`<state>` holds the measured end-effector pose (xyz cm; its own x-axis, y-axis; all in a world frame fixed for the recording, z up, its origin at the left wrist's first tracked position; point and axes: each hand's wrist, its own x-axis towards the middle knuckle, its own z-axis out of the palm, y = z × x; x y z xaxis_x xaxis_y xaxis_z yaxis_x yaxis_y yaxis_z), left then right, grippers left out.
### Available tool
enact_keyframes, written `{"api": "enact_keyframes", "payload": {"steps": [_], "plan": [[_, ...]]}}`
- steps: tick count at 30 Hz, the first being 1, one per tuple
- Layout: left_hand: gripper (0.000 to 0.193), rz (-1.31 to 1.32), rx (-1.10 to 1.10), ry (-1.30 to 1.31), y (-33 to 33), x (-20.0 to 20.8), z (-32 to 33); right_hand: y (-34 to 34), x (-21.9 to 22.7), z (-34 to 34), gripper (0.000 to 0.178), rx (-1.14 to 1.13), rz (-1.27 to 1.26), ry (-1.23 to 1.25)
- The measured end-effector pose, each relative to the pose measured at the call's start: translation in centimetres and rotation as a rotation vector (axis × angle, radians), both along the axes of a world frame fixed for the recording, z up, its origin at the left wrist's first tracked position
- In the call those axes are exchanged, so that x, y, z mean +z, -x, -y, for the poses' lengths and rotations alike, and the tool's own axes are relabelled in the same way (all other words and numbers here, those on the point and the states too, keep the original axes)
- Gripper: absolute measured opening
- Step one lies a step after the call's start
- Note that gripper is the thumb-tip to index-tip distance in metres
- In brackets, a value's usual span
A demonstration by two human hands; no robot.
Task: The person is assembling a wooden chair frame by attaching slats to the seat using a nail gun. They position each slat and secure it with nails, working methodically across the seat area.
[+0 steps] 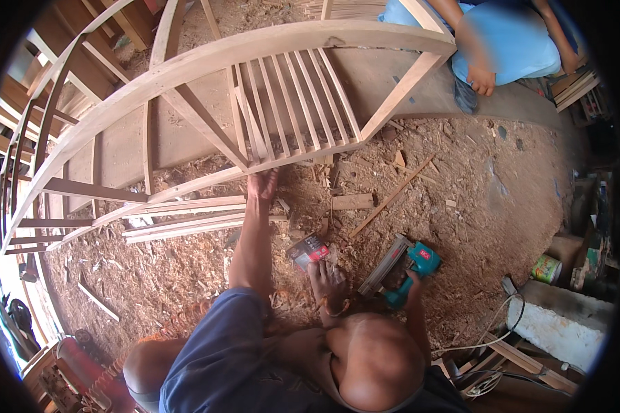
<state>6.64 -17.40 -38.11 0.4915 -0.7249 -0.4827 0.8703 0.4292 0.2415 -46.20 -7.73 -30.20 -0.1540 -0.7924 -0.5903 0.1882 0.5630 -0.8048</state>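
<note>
My right hand [415, 282] is wrapped round the handle of a teal nail gun [424, 257], whose long grey magazine points up and to the left over the wood shavings. Beside it, my left hand [329, 283], with a bracelet at the wrist, stretches its fingers to the lower edge of a small dark and red box [308, 250] on the floor. Above both hands stands a large curved wooden frame [269, 51] with a panel of thin slats [293, 103]. A bare foot [262, 184] rests against the frame's lower rail.
Wood strips [186, 224] lie left of the foot. A thin stick [391, 196] and a short offcut [352, 202] lie among the shavings. At the right are a tin can [546, 269], a pale block [554, 330] and a cable. Another person in blue [506, 45] sits at the top right.
</note>
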Motion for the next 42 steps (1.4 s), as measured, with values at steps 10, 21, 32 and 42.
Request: {"api": "enact_keyframes", "payload": {"steps": [10, 21, 32, 42], "plan": [[0.039, -0.034, -0.010, -0.028, 1.2, 2.6, 0.8, 3.8, -6.3, -1.3, 0.018, 0.030, 0.184, -0.077], [0.042, 1.152, -0.268, -0.251, 0.4, -1.3, 0.7, 1.3, -2.7, -11.6, 0.015, 0.150, 0.133, -0.393], [0.038, 1.021, -0.198, -0.287, 0.4, -1.8, 1.5, 3.1, -4.5, -0.9, 0.016, -0.134, 0.290, -0.270], [0.036, 0.883, -0.220, -0.147, 4.0, -3.3, -2.3, 2.4, -5.2, -6.9, 0.018, 0.113, 0.142, -0.289]]}}
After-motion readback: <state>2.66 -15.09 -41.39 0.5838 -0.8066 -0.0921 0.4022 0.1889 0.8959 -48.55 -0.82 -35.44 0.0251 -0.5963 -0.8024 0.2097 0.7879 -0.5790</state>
